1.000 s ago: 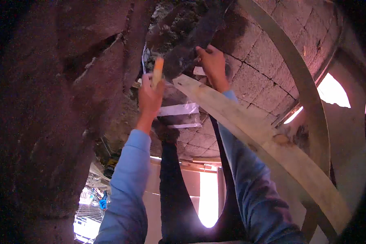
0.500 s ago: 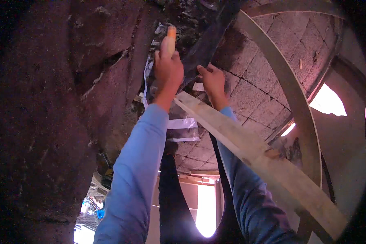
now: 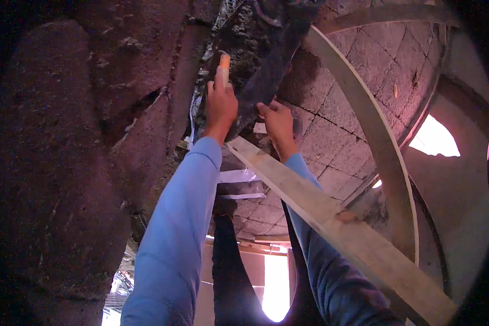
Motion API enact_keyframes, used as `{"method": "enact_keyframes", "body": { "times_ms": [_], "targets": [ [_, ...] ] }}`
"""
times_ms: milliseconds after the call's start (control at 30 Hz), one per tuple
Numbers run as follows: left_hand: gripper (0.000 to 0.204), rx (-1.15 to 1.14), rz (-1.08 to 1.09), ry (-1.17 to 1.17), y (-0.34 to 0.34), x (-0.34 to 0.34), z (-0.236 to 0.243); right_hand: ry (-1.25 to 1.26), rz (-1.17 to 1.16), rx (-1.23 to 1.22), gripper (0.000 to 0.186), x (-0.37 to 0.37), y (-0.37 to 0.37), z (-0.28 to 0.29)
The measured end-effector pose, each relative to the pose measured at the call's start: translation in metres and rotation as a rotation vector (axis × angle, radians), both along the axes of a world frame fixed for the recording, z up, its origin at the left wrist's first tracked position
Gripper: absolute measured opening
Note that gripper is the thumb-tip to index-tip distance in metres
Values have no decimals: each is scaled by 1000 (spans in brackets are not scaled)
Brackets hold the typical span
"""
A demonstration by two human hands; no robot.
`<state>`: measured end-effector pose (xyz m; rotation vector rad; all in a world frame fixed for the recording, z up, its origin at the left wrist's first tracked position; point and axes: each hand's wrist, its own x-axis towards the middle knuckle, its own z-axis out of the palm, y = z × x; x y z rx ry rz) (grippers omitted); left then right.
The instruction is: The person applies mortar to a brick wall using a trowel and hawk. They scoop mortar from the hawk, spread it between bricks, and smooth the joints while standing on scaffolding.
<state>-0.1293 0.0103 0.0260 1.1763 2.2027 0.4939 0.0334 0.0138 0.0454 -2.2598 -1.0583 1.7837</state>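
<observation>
My left hand (image 3: 221,107) is closed around a slim tool with an orange and pale yellow handle (image 3: 225,63); its working end cannot be made out. It lies against the dark, rough wall surface beside a black sheet (image 3: 270,68). To its right, my right hand (image 3: 278,124) pinches the lower right edge of that sheet, thumb and fingers together. The sheet hangs over the rough, lumpy surface (image 3: 244,41) at the top of the view.
A wooden beam (image 3: 320,206) slants from below my hands to the lower right, passing over my right forearm. Curved wooden strips (image 3: 372,111) arch at the right, before a blockwork surface (image 3: 339,122). Massive dark stone (image 3: 54,163) fills the left. Below my hands is a whitish strip (image 3: 239,176).
Both hands appear lower in the picture, and the beam and curved strips have shifted down and left too. My left hand still holds the tool; my right hand stays at the sheet's edge.
</observation>
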Motion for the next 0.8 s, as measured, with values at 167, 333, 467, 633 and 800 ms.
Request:
{"method": "enact_keyframes", "body": {
  "times_ms": [167,333,467,633,800],
  "targets": [
    [53,131,-12,97,-3,-8,6,28,-27,103,38,2,-13,-19],
    [51,-110,9,66,-8,-10,15,37,-62,79,39,1,-15,-19],
    [49,-118,-18,-10,-34,-12,20,19,-46,37,40,4,-12,-22],
    [49,-118,121,85,-49,-8,21,53,-65,104,39,3,-15,-29],
    [49,-117,67,43,-62,-7,16,56,-39,86,38,5,-13,-28]
  ]
}}
